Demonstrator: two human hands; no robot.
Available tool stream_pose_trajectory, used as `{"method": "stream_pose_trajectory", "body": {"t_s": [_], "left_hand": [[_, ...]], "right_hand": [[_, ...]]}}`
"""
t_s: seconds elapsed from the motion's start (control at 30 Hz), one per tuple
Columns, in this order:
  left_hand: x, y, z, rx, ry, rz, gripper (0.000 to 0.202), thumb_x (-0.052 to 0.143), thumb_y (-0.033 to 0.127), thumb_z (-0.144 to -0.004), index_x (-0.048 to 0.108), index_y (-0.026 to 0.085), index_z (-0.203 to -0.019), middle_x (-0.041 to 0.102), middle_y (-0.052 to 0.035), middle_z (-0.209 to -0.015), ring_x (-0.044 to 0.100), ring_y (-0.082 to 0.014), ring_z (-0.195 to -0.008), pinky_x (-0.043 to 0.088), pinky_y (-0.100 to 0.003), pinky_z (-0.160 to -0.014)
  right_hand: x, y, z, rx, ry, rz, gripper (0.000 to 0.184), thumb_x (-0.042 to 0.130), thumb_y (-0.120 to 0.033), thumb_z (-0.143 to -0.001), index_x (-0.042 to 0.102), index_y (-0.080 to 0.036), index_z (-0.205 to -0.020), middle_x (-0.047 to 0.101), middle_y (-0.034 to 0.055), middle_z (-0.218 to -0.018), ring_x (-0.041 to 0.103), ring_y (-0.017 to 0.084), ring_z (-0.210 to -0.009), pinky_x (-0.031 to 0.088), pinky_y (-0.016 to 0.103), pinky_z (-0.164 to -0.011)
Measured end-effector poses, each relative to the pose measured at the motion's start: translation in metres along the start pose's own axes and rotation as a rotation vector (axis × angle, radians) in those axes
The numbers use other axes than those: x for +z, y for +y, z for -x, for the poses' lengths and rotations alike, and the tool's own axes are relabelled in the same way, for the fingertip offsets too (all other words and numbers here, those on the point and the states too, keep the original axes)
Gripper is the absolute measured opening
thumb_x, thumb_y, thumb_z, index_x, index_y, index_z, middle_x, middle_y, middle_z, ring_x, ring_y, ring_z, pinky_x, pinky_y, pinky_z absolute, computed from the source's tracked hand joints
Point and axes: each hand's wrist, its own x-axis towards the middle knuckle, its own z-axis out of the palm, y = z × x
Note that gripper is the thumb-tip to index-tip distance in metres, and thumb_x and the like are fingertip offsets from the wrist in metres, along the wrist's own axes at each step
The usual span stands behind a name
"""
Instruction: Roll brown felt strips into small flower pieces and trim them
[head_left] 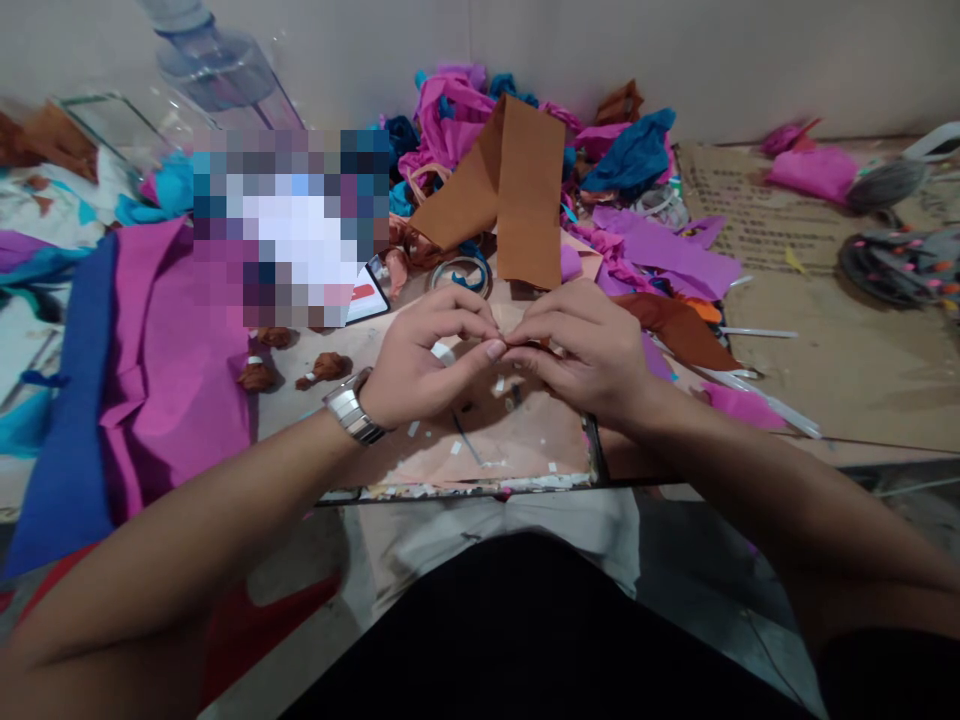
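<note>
My left hand (439,350), with a metal-band watch (354,407) on its wrist, and my right hand (581,345) meet fingertip to fingertip over the near part of the table. Both are closed in a pinch on a small brown piece (544,344) that looks like crepe paper; most of it is hidden by the fingers. Just beyond my hands lies a folded brown strip (531,190). A roll of clear tape (459,277) sits beyond the left fingers. Left of my left hand are several small brown bundles (330,367), some with white ties.
Crumpled pink, purple and blue pieces (630,160) are heaped at the back. A phone (367,295), mostly pixelated, stands at left near a water bottle (225,75). Pink sheets (176,370) overhang the left edge. White sticks (765,333) and cardboard (780,290) lie at right.
</note>
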Motion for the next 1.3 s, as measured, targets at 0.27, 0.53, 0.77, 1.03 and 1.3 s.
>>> {"method": "stream_pose_trajectory", "body": {"t_s": [0.27, 0.53, 0.77, 1.03, 1.3], "left_hand": [[0.0, -0.001, 0.0, -0.04, -0.046, 0.025, 0.013, 0.076, 0.036, -0.094, 0.078, 0.023, -0.092, 0.073, -0.0063, -0.099, 0.067, -0.019, -0.091, 0.055, -0.039, -0.086], [0.001, -0.001, 0.0, -0.042, -0.008, 0.027, 0.018, 0.073, 0.039, -0.096, 0.075, 0.022, -0.089, 0.072, -0.0074, -0.097, 0.067, -0.0201, -0.09, 0.056, -0.041, -0.086], [0.001, 0.001, -0.001, 0.044, 0.035, -0.037, 0.016, 0.072, 0.037, -0.098, 0.075, 0.023, -0.091, 0.071, -0.0066, -0.096, 0.067, -0.0193, -0.089, 0.056, -0.04, -0.084], [0.0, 0.003, -0.001, 0.129, 0.057, -0.135, 0.009, 0.072, 0.03, -0.097, 0.074, 0.021, -0.094, 0.071, -0.006, -0.098, 0.067, -0.0187, -0.089, 0.055, -0.039, -0.085], [0.001, 0.002, -0.001, 0.083, 0.071, -0.107, 0.014, 0.073, 0.038, -0.097, 0.077, 0.025, -0.094, 0.072, -0.0056, -0.096, 0.067, -0.0194, -0.086, 0.056, -0.039, -0.082]], "right_hand": [[0.0, 0.0, -0.001, -0.021, -0.007, -0.028, 0.014, 0.075, -0.038, -0.099, 0.076, -0.024, -0.095, 0.08, 0.001, -0.09, 0.073, 0.017, -0.084, 0.048, 0.037, -0.088], [-0.001, -0.004, -0.003, -0.007, -0.025, -0.05, 0.011, 0.076, -0.032, -0.098, 0.076, -0.021, -0.097, 0.081, 0.0029, -0.093, 0.075, 0.018, -0.089, 0.049, 0.036, -0.086], [-0.002, -0.009, -0.003, 0.069, -0.022, -0.061, 0.013, 0.072, -0.034, -0.099, 0.075, -0.022, -0.094, 0.081, 0.001, -0.089, 0.073, 0.017, -0.083, 0.049, 0.035, -0.083], [-0.004, -0.015, -0.005, 0.111, -0.014, -0.087, 0.016, 0.074, -0.032, -0.097, 0.072, -0.021, -0.085, 0.078, -0.0003, -0.079, 0.068, 0.014, -0.073, 0.048, 0.033, -0.079], [-0.001, -0.015, -0.003, 0.169, 0.027, -0.117, 0.013, 0.075, -0.035, -0.097, 0.074, -0.023, -0.1, 0.078, 0.0001, -0.085, 0.067, 0.014, -0.073, 0.052, 0.03, -0.077]]}}
